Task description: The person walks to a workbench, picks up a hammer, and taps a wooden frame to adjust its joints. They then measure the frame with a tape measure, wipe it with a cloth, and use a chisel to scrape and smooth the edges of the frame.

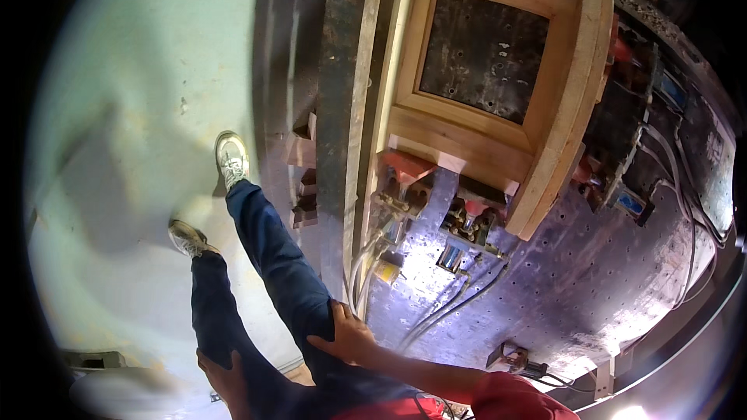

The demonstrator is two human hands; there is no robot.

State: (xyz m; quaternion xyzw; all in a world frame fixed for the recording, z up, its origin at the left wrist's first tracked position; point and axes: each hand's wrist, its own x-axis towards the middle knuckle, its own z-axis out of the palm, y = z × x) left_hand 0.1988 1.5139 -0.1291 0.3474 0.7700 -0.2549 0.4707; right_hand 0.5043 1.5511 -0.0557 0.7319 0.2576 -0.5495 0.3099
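Note:
My left hand rests on my left thigh, with the thumb apart from the fingers and nothing in it. On my right knee lies my right hand, empty too, its fingers spread over the dark blue trousers. Neither hand touches the wooden frame, which lies on a dark metal bench to my right. Red-padded clamps press against the near end of that frame. A second clamp sits beside them, with hoses running back from it.
The steel bench top is full of small holes. Grey hoses loop along its far right side. A long metal rail edges the bench on the left. Both shoes stand on the pale floor.

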